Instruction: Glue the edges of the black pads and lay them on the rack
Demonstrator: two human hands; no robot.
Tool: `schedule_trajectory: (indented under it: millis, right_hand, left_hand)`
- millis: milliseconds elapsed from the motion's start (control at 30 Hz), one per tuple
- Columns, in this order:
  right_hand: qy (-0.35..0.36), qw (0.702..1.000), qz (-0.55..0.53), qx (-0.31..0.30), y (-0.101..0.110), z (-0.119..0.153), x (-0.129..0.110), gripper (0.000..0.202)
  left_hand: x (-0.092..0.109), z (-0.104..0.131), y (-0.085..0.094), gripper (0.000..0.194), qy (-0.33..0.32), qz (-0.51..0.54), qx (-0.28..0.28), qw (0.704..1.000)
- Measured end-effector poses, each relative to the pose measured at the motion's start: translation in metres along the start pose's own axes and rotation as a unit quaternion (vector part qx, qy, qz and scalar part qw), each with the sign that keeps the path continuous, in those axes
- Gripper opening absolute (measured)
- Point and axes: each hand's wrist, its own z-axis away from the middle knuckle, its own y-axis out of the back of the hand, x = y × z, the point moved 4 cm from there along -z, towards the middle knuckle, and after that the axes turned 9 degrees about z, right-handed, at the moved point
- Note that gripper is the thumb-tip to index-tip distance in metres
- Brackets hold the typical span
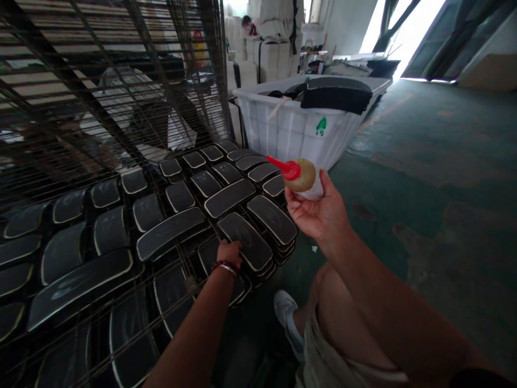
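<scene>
My right hand (pixel 319 213) is wrapped around a squeeze bottle (pixel 309 178) with a red pointed nozzle, tilted so the tip points left. The bottle's upper part looks yellowish and its lower part white. Lower and to the left, my left hand (pixel 229 253) has its fingers curled at the edge of a wire rack (pixel 183 261), next to a black curved panel (pixel 246 240). Its fingertips are partly hidden. Many such panels with pale edges lie in rows on the rack, some of them stacked, including a long panel (pixel 172 231) left of my hand.
Upright wire racks (pixel 121 81) stand at the left. Behind the panels is a large white tub (pixel 278 126) with black curved pieces (pixel 337 94) on its rim. A person (pixel 248 27) is at the back. Green floor (pixel 404 178) stretches to the right.
</scene>
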Motion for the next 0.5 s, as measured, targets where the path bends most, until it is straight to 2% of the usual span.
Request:
schedule_trajectory:
  millis: [100,167,367,500]
  right_hand:
    - [0.004,1.000,-0.003,0.001,-0.004,0.003,0.000,0.039]
    - [-0.008,1.000,-0.010,0.006,-0.007,0.005,0.002,0.037]
    - [-0.028,0.999,-0.014,0.012,-0.008,0.005,0.009,0.040]
    - [-0.022,1.000,-0.008,0.005,-0.008,0.004,0.012,0.040]
  left_hand:
    - [0.000,0.002,-0.001,0.035,0.028,-0.032,0.033,0.999]
    - [0.001,0.004,-0.003,0.036,0.022,-0.041,0.039,0.998]
    - [0.007,0.020,-0.002,0.034,-0.055,-0.037,0.039,0.997]
    - [0.011,0.043,-0.001,0.033,-0.095,-0.051,0.047,0.993]
